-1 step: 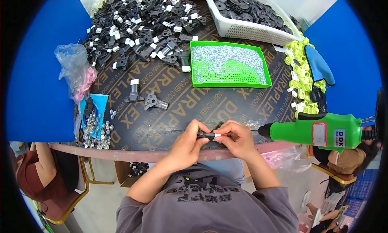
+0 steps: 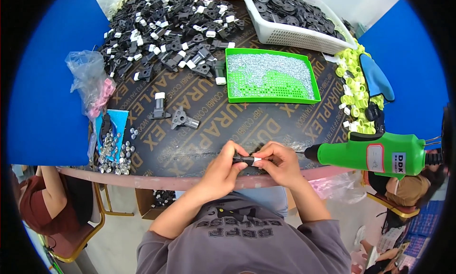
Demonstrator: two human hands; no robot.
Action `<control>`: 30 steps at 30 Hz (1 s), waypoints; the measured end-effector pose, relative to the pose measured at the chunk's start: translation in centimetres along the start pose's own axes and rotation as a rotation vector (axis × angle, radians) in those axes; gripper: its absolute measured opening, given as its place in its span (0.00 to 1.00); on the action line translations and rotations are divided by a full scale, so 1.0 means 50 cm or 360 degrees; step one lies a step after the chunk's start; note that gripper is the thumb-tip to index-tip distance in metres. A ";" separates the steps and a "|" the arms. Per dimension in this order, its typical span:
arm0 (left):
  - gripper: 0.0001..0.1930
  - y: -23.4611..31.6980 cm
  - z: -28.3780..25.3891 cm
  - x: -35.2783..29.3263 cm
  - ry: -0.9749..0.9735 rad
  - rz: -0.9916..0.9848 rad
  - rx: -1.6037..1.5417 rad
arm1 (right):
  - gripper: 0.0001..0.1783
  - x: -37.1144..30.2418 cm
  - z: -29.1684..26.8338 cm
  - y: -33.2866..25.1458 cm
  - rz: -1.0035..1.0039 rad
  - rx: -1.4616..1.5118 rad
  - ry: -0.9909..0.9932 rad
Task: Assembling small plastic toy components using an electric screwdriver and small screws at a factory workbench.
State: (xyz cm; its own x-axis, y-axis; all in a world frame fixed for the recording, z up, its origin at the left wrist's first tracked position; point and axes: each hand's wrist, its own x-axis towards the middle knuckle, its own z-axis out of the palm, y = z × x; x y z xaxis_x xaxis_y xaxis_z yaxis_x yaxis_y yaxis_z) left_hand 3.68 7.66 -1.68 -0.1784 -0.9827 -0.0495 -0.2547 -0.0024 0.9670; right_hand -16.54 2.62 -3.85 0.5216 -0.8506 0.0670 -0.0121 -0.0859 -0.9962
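Observation:
Close to the table's front edge, both hands meet on a small black plastic part with a white end. My left hand grips its black end between thumb and fingers. My right hand pinches the white end from the other side. Fingers cover much of the part, so its full shape is hidden. Beyond my left hand lie two loose black plastic parts: one with a white end, the other a three-armed part. Right of my right hand is a green power screwdriver, its dark tip toward my hands.
A big heap of black parts with white ends covers the far left. A green tray holds small silvery pieces. Behind it stands a white basket of black discs. Yellow-green rings line the right; clear beads lie left.

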 end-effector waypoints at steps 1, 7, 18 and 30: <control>0.12 0.001 0.004 -0.003 0.0000 -0.0068 -0.0103 | 0.09 0.000 0.001 -0.003 0.0073 0.0189 0.0006; 0.17 -0.012 0.030 -0.003 0.0217 -0.0088 -0.0093 | 0.08 0.008 0.023 -0.003 0.0457 0.0308 0.0270; 0.30 -0.078 -0.156 0.030 0.1096 -0.0013 0.1785 | 0.10 -0.068 -0.087 -0.016 0.0025 -0.1015 0.1339; 0.29 0.000 -0.066 0.026 0.0695 0.0058 -0.0334 | 0.08 -0.047 -0.411 0.029 0.0039 -0.2154 0.1423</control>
State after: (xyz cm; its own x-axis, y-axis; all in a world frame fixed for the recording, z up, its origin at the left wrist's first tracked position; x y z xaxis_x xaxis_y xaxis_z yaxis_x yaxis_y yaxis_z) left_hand 6.60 5.75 -0.89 0.2437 -0.9685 0.0513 -0.0503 0.0402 0.9979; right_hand -35.32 -6.19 -4.32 -0.1203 -0.8308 0.5434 -0.9665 -0.0269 -0.2552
